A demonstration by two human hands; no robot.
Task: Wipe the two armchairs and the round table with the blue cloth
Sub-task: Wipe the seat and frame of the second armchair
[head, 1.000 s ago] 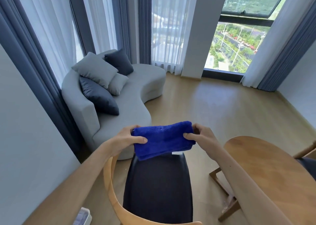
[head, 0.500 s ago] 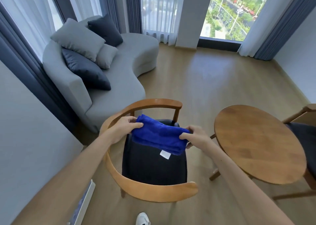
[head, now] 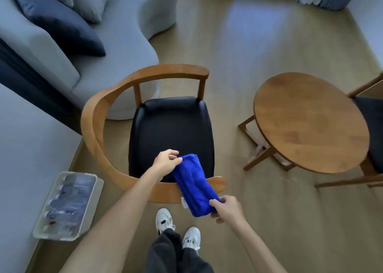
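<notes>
A folded blue cloth point(head: 193, 184) hangs between my hands over the near edge of the first armchair point(head: 99, 117), which has a curved wooden backrest and a black seat point(head: 172, 127). My left hand point(head: 165, 162) pinches the cloth's far end above the seat. My right hand point(head: 227, 208) grips its near end, in front of the backrest rail. The round wooden table point(head: 308, 123) stands to the right. Behind it, only the black seat and a wooden arm of the second armchair point(head: 375, 123) show at the right edge.
A grey curved sofa point(head: 116, 44) with cushions fills the upper left. A clear plastic box point(head: 68, 206) of bottles sits on the floor by the left wall. My feet in white shoes point(head: 178, 229) stand just behind the chair. Wooden floor stretches beyond.
My view has tilted down and I stand closer over the chair. The cloth has turned from lying crosswise to running diagonally, my right hand drawn back toward me and lower.
</notes>
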